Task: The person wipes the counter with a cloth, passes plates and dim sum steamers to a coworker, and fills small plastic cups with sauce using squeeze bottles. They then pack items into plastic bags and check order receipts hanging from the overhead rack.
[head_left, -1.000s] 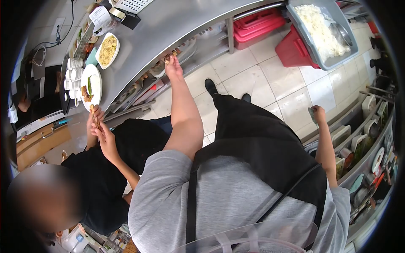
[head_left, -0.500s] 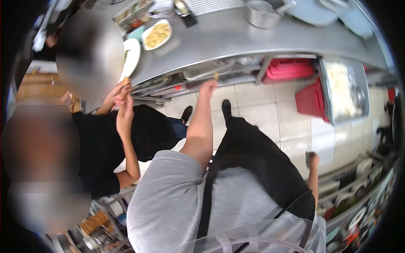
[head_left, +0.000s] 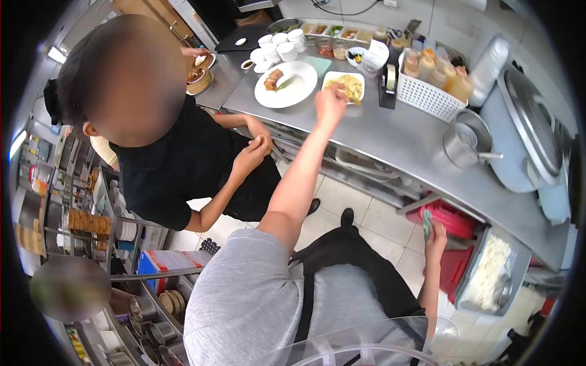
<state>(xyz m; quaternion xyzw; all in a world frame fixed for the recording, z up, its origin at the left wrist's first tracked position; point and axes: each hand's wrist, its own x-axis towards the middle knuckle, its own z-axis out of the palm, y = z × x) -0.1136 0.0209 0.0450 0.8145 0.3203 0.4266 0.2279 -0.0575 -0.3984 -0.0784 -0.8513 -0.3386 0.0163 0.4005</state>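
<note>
My left hand [head_left: 331,107] reaches over the steel counter, its fingers pinched together above a white square dish [head_left: 362,81] of yellow shredded food [head_left: 347,82]. Whatever small thing those fingers hold is not clear. To the left of the dish stands a round white plate [head_left: 300,88] with browned meat pieces [head_left: 273,79] and a green garnish. Lower on the right, away from the counter top, my right hand [head_left: 435,243] is closed around a folded green cloth [head_left: 426,223].
A co-worker in black [head_left: 162,168] stands close on the left, hands together. On the counter are stacked white cups [head_left: 284,49], a white basket [head_left: 427,97] of sauce bottles and a steel pot [head_left: 467,140]. A grey tub [head_left: 519,268] of white food sits lower right.
The view has swung up toward the counter. My left hand has moved from in front of the counter edge to over the dish. The cloth stays in my right hand, now raised.
</note>
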